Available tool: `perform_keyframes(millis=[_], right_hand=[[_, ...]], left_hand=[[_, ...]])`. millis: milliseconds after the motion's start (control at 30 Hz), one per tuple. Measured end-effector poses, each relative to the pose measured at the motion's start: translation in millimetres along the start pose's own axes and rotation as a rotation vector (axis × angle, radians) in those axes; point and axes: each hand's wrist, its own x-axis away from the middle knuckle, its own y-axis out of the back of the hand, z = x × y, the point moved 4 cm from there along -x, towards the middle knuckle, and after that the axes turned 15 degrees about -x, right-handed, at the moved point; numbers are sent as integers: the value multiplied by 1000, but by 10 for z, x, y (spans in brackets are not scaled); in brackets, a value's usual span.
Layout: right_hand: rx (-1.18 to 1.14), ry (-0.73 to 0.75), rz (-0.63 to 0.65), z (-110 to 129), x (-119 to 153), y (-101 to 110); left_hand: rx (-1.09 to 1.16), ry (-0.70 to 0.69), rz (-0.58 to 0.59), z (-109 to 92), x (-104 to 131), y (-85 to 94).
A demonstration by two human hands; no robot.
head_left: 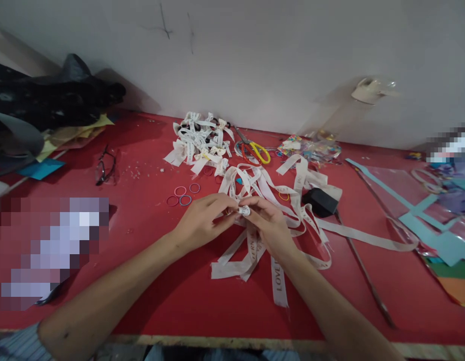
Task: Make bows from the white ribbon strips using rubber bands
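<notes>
Over the middle of the red table, my left hand (207,220) and my right hand (272,225) meet with fingertips closed on a gathered white ribbon (244,211). Printed ribbon tails (279,283) hang or lie below the hands, some lettered in brown. Loose white ribbons (300,183) lie tangled behind and to the right of my right hand. Left of the tangle are several small coloured elastic bands (185,200). Beyond them sits a heap of tied ribbon bows (196,138), some with black bands. Scissors (259,152) with red and yellow handles rest beside the heap.
A black block (322,201) and a long thin rod (362,271) lie to the right. Farther right are light-blue cut sheets (439,235). Plastic packets (315,149) sit by the wall (255,65). Eyeglasses (106,165) and a dark bag (47,98) are at the left.
</notes>
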Motion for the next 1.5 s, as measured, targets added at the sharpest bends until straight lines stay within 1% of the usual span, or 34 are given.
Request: perform_keyframes(millis=[167, 333, 500, 600, 667, 733, 867, 967, 1067, 1200, 1300, 1400, 1500], right_hand=[[21, -24, -7, -14, -12, 4], [-55, -46, -6, -9, -15, -13], [-42, -41, 30, 32, -18, -38], [-33, -26, 62, 57, -21, -48], [-27, -21, 78, 64, -23, -47], [-8, 1, 77, 71, -25, -36], [44, 48, 31, 74, -34, 6], [58, 22, -18, 54, -41, 30], [104, -3, -58, 41, -38, 34], [152, 37, -40, 58, -23, -11], [119, 64, -33, 69, -21, -44], [59, 43, -47, 62, -28, -57], [23, 31, -41, 61, -24, -66]], left_hand=[[43, -3, -62, -4, -14, 19], [-86, -88, -78, -33, -12, 28], [-234, -196, -132, -90, -19, 60], [-257, -209, -138, -100, -20, 67], [-224, -201, -125, -96, -16, 62], [-142, -155, -85, -77, -10, 43], [42, -14, -4, -27, -4, -1], [129, 46, 29, -16, -15, -6], [226, 167, 66, 16, -34, -8], [384, 336, 113, 74, -39, -44], [492, 404, 148, 112, -37, -84], [624, 451, 149, 150, -44, -107], [696, 534, 100, 200, -38, -110]])
